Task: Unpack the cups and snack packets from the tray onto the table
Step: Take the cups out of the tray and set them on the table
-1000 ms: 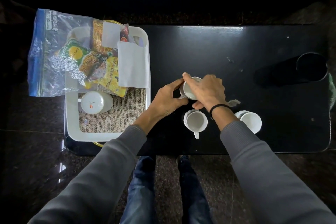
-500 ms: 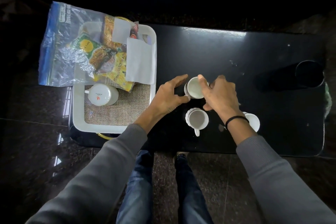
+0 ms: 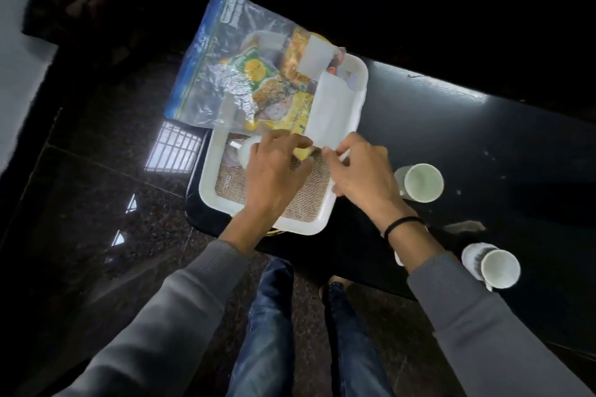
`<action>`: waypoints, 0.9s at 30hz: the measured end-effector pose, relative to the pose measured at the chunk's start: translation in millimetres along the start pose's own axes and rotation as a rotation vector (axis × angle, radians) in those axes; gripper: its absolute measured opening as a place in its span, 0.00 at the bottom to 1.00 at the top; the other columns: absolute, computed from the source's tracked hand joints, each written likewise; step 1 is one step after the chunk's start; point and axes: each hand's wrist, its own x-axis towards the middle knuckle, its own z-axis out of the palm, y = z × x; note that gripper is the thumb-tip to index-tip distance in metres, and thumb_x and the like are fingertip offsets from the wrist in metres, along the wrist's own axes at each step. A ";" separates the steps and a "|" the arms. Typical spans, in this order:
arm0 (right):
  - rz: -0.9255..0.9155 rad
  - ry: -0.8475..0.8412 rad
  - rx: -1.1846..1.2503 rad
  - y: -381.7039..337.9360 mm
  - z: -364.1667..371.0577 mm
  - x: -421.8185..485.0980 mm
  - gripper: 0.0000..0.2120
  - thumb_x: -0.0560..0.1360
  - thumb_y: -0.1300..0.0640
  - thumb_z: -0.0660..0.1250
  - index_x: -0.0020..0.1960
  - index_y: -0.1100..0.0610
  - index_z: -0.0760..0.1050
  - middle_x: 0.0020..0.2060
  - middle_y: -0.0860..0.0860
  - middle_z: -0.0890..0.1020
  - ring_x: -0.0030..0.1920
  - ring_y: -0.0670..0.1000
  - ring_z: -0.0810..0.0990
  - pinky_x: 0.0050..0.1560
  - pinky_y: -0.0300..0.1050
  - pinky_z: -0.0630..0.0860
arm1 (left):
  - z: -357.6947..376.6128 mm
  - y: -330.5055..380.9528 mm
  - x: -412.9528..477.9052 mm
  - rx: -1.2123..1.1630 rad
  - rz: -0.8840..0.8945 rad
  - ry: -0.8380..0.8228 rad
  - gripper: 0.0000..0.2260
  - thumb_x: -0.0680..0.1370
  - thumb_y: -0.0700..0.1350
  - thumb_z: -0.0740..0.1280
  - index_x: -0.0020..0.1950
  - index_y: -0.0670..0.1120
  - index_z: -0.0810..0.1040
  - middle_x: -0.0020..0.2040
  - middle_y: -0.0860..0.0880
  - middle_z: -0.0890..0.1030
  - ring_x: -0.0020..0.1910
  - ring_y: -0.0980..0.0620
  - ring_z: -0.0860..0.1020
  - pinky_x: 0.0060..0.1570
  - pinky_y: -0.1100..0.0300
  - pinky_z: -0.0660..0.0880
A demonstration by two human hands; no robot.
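Note:
A white tray (image 3: 211, 184) with a burlap liner sits at the left end of the black table (image 3: 483, 138). A clear zip bag (image 3: 209, 74) of yellow snack packets (image 3: 277, 97) lies across its far half, under a white paper (image 3: 332, 109). My left hand (image 3: 274, 167) is over the tray, fingers closing on the yellow packet's near corner, half hiding a white cup (image 3: 248, 151) lying in the tray. My right hand (image 3: 361, 171) touches the paper's lower corner; its grip is unclear. Two white cups (image 3: 422, 182) (image 3: 498, 267) stand on the table; a third is mostly behind my right arm.
The zip bag overhangs the tray's far left edge, past the table. The table's near edge runs under my forearms, with my knees below it. Dark glossy floor lies to the left.
Both hands let go of the cup on the table and moved left onto the tray, to the packet bag's near edge. The camera swung left and tilted.

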 end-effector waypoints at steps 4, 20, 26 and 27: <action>-0.105 -0.165 0.013 -34.1 37.4 10.1 0.11 0.82 0.47 0.62 0.57 0.54 0.74 0.49 0.55 0.85 0.51 0.57 0.83 0.51 0.53 0.81 | -7.2 -36.1 -0.5 0.292 -0.033 0.009 0.20 0.77 0.52 0.70 0.67 0.47 0.77 0.65 0.48 0.79 0.66 0.44 0.74 0.60 0.50 0.68; -0.068 -0.222 0.248 -23.3 55.6 16.2 0.21 0.80 0.35 0.62 0.60 0.50 0.80 0.51 0.48 0.86 0.50 0.50 0.86 0.53 0.52 0.82 | -20.4 -45.2 -1.5 0.171 -0.102 0.013 0.27 0.71 0.53 0.78 0.66 0.45 0.77 0.59 0.46 0.78 0.57 0.45 0.78 0.42 0.54 0.76; -0.043 -0.143 0.336 6.5 24.0 -12.5 0.21 0.76 0.31 0.64 0.55 0.45 0.81 0.51 0.40 0.85 0.53 0.36 0.81 0.48 0.31 0.73 | -28.6 -20.3 -17.0 -0.258 -0.328 -0.027 0.27 0.66 0.63 0.79 0.59 0.56 0.77 0.56 0.57 0.79 0.52 0.56 0.79 0.47 0.60 0.78; -0.044 -0.139 0.360 12.0 18.3 -17.7 0.22 0.75 0.30 0.64 0.57 0.45 0.80 0.53 0.40 0.84 0.55 0.36 0.80 0.50 0.32 0.73 | -29.8 -14.4 -19.2 -0.341 -0.367 -0.051 0.23 0.65 0.64 0.79 0.55 0.60 0.76 0.52 0.61 0.80 0.50 0.60 0.81 0.43 0.65 0.77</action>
